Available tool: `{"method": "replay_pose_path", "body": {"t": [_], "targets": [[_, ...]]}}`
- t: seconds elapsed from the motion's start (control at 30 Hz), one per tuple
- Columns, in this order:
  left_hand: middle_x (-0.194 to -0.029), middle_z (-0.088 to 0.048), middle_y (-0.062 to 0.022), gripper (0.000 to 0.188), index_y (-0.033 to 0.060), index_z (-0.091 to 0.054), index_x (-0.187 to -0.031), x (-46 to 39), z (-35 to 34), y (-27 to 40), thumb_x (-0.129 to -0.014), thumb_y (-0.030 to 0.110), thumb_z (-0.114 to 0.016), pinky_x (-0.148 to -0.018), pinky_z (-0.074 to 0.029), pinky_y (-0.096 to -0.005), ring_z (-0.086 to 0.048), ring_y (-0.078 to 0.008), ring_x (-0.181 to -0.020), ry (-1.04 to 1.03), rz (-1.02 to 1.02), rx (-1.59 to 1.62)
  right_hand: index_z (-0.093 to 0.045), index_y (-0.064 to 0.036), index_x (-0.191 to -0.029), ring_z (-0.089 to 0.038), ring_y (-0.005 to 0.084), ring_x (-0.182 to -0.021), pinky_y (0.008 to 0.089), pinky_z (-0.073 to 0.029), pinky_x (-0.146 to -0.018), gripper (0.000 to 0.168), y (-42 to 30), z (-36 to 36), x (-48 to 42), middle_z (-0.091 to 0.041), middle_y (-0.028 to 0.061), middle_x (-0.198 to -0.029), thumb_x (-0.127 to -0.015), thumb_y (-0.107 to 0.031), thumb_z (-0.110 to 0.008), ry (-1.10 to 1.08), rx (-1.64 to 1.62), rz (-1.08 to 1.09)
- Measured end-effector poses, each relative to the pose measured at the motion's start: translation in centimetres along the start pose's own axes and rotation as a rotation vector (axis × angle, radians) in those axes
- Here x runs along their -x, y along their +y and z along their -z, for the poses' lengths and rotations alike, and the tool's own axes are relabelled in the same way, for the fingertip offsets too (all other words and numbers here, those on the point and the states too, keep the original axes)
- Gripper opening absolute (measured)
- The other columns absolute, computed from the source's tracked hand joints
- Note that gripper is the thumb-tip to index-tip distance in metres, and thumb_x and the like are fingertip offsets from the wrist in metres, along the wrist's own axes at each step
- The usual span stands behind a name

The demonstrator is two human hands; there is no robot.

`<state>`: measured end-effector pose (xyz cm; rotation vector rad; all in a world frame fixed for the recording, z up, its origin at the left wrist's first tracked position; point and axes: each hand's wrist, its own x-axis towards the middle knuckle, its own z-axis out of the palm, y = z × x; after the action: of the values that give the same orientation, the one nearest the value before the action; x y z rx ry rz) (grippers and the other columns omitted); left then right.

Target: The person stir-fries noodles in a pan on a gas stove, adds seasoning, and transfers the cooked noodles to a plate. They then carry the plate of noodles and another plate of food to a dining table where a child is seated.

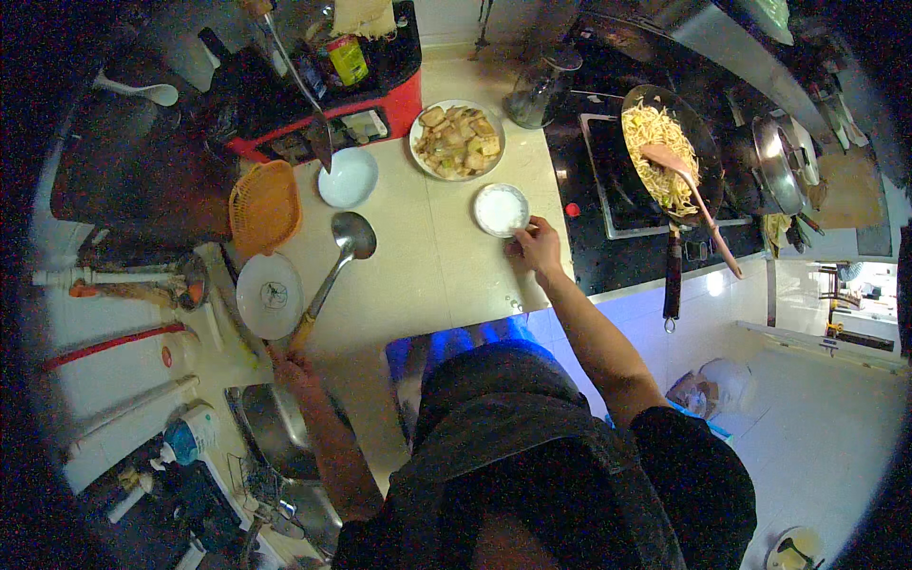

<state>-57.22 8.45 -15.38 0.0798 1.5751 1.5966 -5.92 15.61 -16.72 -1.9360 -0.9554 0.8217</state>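
Observation:
My right hand (538, 246) grips the rim of a small white bowl (501, 210) holding something white, over the counter. My left hand (296, 370) is at the lower left of the counter, by the handle end of a metal ladle (354, 236) and an oval white plate (269, 296); whether it grips either is unclear. A plate of browned tofu-like pieces (458, 140) lies above the small bowl. An empty pale bowl (348, 177) is left of that plate. On the stove to the right, a wok (705, 153) holds shredded food (659, 149) with a wooden spatula (670, 158) across it.
An orange plastic basket (266, 208) stands at the counter's left, near a red-edged black shelf (402, 100). A glass jar (538, 92) is beside the stove (598, 214). The wok's handle (672, 278) points towards the stove's front edge. A steel sink (274, 427) lies at lower left.

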Motion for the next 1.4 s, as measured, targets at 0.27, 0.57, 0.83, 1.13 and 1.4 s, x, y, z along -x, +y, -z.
{"method": "replay_pose_path", "body": {"t": [0.27, 0.57, 0.83, 1.13, 1.4], "targets": [[-0.058, -0.043, 0.0004, 0.029, 0.0093, -0.049, -0.074, -0.1, 4.4, -3.0, -0.087, 0.036, -0.052, -0.045, -0.032, -0.0223, -0.040, -0.0100, -0.051, -0.125, -0.422, -0.251, -0.062, -0.005, -0.098, -0.058, 0.0233, -0.074, 0.0326, -0.048, -0.067, 0.025, -2.0, 4.9, -2.4, -0.058, 0.0148, -0.089, -0.074, -0.006, -0.061, 0.354, 0.470, 0.444], [-0.054, -0.043, -0.0002, 0.035, 0.0105, -0.049, -0.067, 6.4, -0.2, -1.5, -0.084, 0.040, -0.053, -0.038, -0.033, -0.0248, -0.039, -0.0092, -0.043, -0.146, -0.024, -0.064, -0.063, -0.004, -0.095, -0.059, 0.0256, -0.074, 0.0350, -0.048, -0.066, 0.021, -3.8, 7.0, -0.7, -0.059, 0.0149, -0.087, -0.076, -0.012, -0.064, -0.092, 0.564, 0.351], [-0.092, -0.052, -0.0073, 0.040, 0.0114, -0.049, -0.109, 25.6, -1.8, -10.4, -0.087, 0.044, -0.047, -0.058, -0.046, -0.0307, -0.052, -0.0184, -0.073, -0.463, 0.390, -0.034, -0.059, -0.008, -0.102, -0.059, 0.0194, -0.075, 0.0297, -0.049, -0.066, 0.029, -10.1, 0.3, 19.5, -0.058, 0.0084, -0.089, -0.073, -0.005, -0.066, -1.083, 0.184, 0.556], [-0.087, -0.057, -0.0061, 0.023, 0.0076, -0.056, -0.099, 43.9, 7.3, -27.0, -0.087, 0.027, -0.052, -0.056, -0.046, -0.0294, -0.053, -0.0155, -0.066, -0.085, 0.167, 0.599, -0.044, -0.008, -0.127, -0.051, 0.0286, -0.103, 0.0379, -0.046, -0.080, 0.058, -1.2, 8.2, 32.4, -0.050, 0.0157, -0.115, -0.073, -0.011, -0.066, -1.676, 0.351, 1.226], [-0.069, -0.054, -0.0056, 0.018, 0.0084, -0.057, -0.080, 60.4, 34.2, -34.1, -0.087, 0.023, -0.049, -0.050, -0.042, -0.0302, -0.050, -0.0170, -0.056, 0.892, -0.319, 0.929, -0.048, -0.007, -0.123, -0.052, 0.0278, -0.101, 0.0378, -0.048, -0.076, 0.053, 2.1, 11.2, 37.4, -0.051, 0.0145, -0.113, -0.074, -0.013, -0.066, -1.975, 0.619, 1.248]]}}
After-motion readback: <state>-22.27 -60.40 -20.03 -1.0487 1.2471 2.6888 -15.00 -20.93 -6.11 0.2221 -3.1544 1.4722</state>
